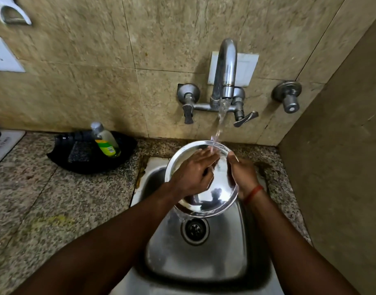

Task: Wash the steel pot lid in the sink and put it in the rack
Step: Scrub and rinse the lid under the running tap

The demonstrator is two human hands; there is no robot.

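Water (222,116) from the wall tap (225,67) strikes the upper edge of the steel pot lid (212,196), which you hold tilted above the sink (195,262), its low rim over the drain (195,229). Your right hand (243,173) clamps the lid's right rim, thumb on the face, while your left hand (191,175) lies spread on the metal, fingers flat and reaching into the stream. To rinse well, hold that tilt so runoff falls into the basin, turn the lid by its rim so every part passes under the flow, and rub edge and centre alike (wet steel is likely slippery, so pinch firmly). Counted: one lid, two hands, one spout, three wall valves (188,103), one drain, one soap bottle (106,141) leaning in one black tray (61,154) beside one dark pad (80,153). No rack is in view.
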